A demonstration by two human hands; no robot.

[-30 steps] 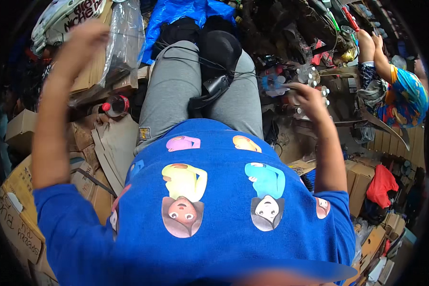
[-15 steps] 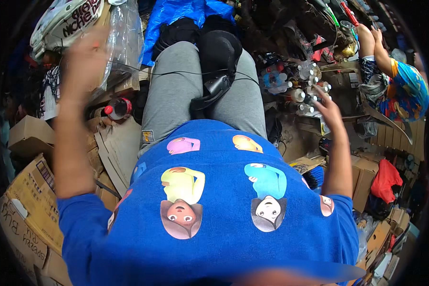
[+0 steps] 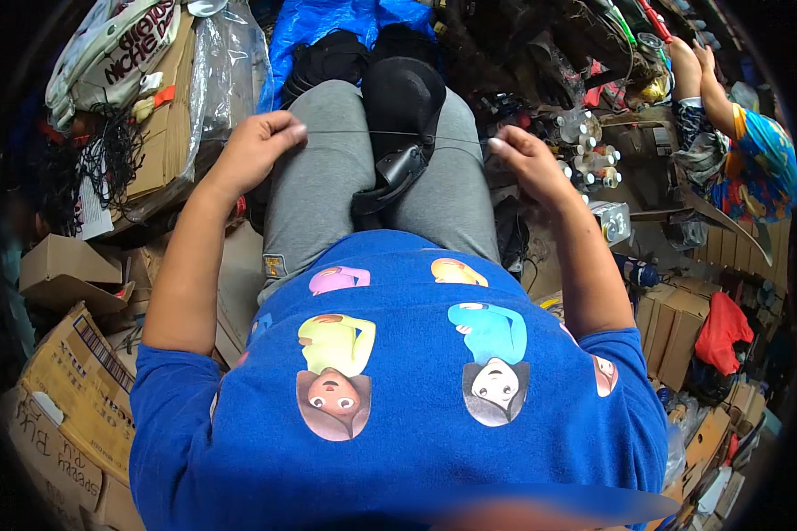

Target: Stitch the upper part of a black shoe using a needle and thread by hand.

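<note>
A thin black cord stretches nearly straight across my thighs. My left hand pinches it beside my left thigh. My right hand pinches its other side, just past my right thigh. Between the hands, the cord meets a black rounded, padded-looking piece lying between my legs; I cannot tell its exact kind. At its near end sits a shiny black curved part. More black rounded pieces lie by my knees, near a blue plastic sheet.
On the left are a bundle of black cords, clear plastic wrap and an open cardboard box. Several small bottles stand at right, near a curved blade. Another person in a bright patterned shirt is at far right.
My left hand has come down and inward from the upper left. My right hand has moved left and up from beside the bottles. The cord, slack before, is now pulled nearly straight.
</note>
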